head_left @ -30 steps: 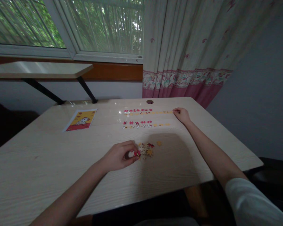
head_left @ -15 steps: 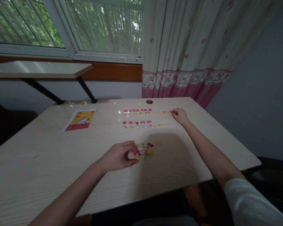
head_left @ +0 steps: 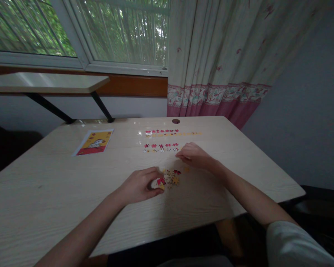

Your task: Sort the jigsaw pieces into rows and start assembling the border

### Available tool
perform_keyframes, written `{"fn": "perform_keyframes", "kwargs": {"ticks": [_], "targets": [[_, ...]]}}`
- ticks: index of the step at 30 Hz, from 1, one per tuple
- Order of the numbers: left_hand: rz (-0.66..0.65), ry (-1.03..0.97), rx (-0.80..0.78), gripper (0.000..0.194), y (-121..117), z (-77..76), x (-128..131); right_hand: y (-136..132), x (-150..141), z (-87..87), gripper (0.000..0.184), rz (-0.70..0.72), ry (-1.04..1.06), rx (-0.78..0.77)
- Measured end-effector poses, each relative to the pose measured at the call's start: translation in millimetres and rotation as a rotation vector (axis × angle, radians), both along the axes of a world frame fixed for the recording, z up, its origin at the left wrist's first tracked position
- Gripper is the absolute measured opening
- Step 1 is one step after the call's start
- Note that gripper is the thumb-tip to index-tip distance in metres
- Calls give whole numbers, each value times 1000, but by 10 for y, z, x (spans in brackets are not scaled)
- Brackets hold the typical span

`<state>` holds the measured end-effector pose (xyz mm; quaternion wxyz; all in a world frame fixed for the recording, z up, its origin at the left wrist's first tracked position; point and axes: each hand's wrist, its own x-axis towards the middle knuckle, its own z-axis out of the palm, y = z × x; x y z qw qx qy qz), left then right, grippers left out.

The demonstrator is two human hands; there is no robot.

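Observation:
My left hand point(head_left: 140, 185) rests on the table with thumb and fingers closed around a few jigsaw puzzle pieces point(head_left: 157, 183), white, red and yellow. Right beside its fingertips lies a small heap of loose puzzle pieces point(head_left: 171, 179), some showing plain backs. My right hand point(head_left: 195, 155) is over the table beyond the heap, its fingers together and pointing left, with no piece visible in them. It covers the right end of a row of white and yellow pieces point(head_left: 161, 150). A single yellow piece point(head_left: 186, 170) lies below this hand, partly in shadow.
Farther back run rows of red pieces point(head_left: 161, 131) and yellow pieces point(head_left: 183, 134). To the left lies a printed picture sheet point(head_left: 96, 142) with a cartoon animal. A raised shelf point(head_left: 44, 83) on black legs stands at the back left. A round cable hole point(head_left: 176, 121) is near the far edge.
My right hand has left the far end of the yellow row, where a piece now lies, and has come nearer and leftward. My left hand has stayed in place.

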<state>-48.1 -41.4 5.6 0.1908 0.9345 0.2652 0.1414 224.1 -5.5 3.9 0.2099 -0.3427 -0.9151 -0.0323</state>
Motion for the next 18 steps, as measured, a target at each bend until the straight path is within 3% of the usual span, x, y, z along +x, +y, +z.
{"fn": "perform_keyframes", "kwargs": {"ticks": [6,18], "targets": [[-24,-5,15,15,-12,-8,22,-249,-312,18,17,154,-66,-64],[-24,-24,35,20,-11,34,51,-415,-473,52,17,161,-42,-219]]}}
